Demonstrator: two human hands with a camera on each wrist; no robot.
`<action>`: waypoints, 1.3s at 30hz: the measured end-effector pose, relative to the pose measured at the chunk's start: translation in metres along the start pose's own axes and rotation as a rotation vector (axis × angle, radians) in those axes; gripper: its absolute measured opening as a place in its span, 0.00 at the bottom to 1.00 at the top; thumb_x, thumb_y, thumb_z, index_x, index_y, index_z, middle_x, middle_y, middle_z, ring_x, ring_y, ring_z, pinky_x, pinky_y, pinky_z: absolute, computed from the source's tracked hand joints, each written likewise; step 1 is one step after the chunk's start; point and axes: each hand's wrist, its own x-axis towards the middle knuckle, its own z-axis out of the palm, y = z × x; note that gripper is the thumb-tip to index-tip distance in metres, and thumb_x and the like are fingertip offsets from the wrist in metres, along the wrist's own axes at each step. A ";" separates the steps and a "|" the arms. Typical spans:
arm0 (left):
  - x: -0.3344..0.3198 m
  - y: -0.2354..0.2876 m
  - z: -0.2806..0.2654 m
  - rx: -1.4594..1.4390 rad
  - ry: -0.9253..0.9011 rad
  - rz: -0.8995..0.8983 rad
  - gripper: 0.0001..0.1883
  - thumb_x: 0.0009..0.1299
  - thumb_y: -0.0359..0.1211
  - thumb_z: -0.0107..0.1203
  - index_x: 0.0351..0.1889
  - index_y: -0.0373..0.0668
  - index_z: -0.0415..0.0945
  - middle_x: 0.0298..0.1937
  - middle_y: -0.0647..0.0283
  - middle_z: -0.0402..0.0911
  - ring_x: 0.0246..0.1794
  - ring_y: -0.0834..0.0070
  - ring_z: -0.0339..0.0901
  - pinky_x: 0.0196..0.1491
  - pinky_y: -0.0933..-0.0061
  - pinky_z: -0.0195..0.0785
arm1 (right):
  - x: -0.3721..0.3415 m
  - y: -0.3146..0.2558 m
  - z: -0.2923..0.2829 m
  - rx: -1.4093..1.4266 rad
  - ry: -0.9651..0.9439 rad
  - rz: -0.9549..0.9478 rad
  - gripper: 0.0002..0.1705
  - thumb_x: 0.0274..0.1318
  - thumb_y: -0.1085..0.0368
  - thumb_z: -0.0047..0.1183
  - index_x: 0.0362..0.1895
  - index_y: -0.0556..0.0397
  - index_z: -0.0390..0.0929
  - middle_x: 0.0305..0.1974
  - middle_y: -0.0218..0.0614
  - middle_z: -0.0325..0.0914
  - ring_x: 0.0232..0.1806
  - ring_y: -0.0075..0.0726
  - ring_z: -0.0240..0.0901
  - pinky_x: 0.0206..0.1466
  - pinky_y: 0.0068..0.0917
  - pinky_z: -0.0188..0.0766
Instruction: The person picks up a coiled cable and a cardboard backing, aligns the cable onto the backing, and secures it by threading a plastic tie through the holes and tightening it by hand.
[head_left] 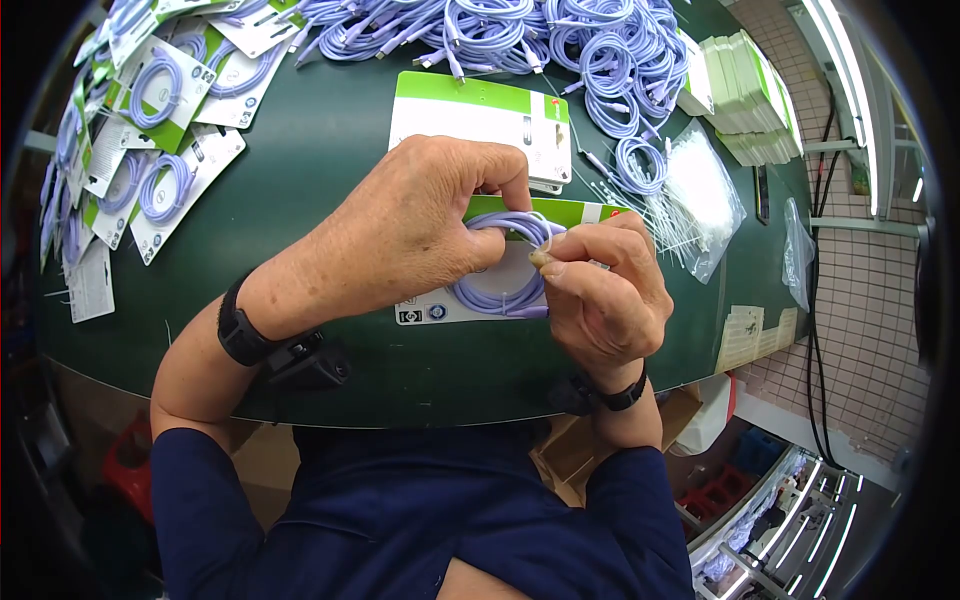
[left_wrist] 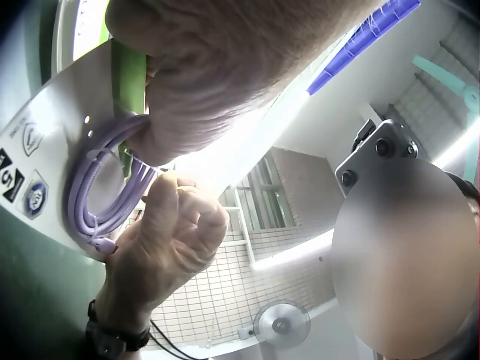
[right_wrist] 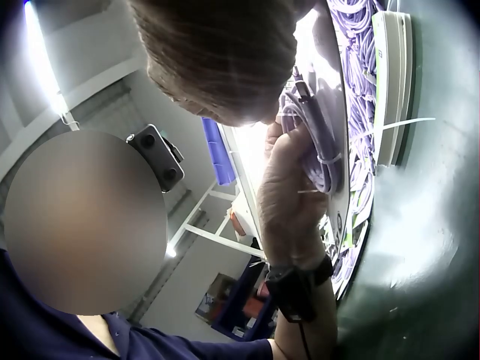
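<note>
A lilac cable coil (head_left: 500, 300) lies against a white and green printed card (head_left: 412, 312) close over the green table. My left hand (head_left: 425, 215) grips the coil and card from the left, with its thumb inside the loop and a bent finger at the card's upper part. From the right, my right hand (head_left: 615, 295) pinches a thin white plastic tie (head_left: 546, 228) between thumb and forefinger, where it loops around the coil's upper right side. A second tie crosses the coil's lower part. In the left wrist view, the coil (left_wrist: 84, 199) shows beside printed marks on the card.
Just behind my hands is a stack of cards (head_left: 470, 112). Lilac cables (head_left: 600, 60) are heaped at the back; carded cables (head_left: 165, 190) pile up at left. A plastic bag of white ties (head_left: 705, 180) lies at right, before more stacked cards (head_left: 745, 90).
</note>
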 end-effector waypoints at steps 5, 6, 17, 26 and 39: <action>0.000 -0.003 0.001 0.006 0.004 0.012 0.07 0.61 0.21 0.61 0.38 0.32 0.81 0.36 0.58 0.87 0.43 0.74 0.85 0.56 0.71 0.79 | -0.001 0.003 0.001 0.001 0.003 -0.014 0.20 0.35 0.82 0.71 0.36 0.50 0.85 0.37 0.34 0.83 0.32 0.36 0.75 0.31 0.28 0.69; 0.000 -0.003 0.001 0.005 0.004 0.010 0.07 0.61 0.21 0.61 0.38 0.32 0.81 0.36 0.58 0.87 0.43 0.74 0.85 0.56 0.71 0.79 | 0.000 0.003 0.002 0.001 0.003 -0.014 0.20 0.35 0.82 0.71 0.36 0.50 0.85 0.37 0.34 0.83 0.32 0.36 0.75 0.31 0.28 0.69; 0.000 -0.004 0.001 0.012 -0.023 -0.032 0.06 0.62 0.21 0.61 0.38 0.32 0.82 0.36 0.59 0.86 0.43 0.75 0.85 0.55 0.71 0.78 | 0.002 0.003 0.001 -0.105 -0.109 -0.061 0.17 0.42 0.80 0.74 0.36 0.49 0.86 0.36 0.30 0.86 0.30 0.35 0.73 0.31 0.29 0.67; -0.001 -0.005 0.005 0.023 -0.020 -0.021 0.06 0.63 0.22 0.61 0.38 0.32 0.81 0.34 0.58 0.86 0.42 0.76 0.85 0.51 0.71 0.78 | 0.005 0.002 -0.002 -0.203 -0.277 -0.107 0.19 0.35 0.78 0.74 0.36 0.49 0.88 0.35 0.29 0.85 0.27 0.33 0.71 0.28 0.30 0.64; -0.003 0.006 -0.006 -0.055 -0.018 -0.025 0.09 0.61 0.19 0.55 0.39 0.32 0.81 0.38 0.61 0.87 0.42 0.78 0.83 0.52 0.74 0.77 | 0.001 0.037 -0.038 0.145 0.365 0.343 0.06 0.66 0.75 0.63 0.46 0.60 0.83 0.38 0.39 0.85 0.32 0.23 0.78 0.36 0.21 0.74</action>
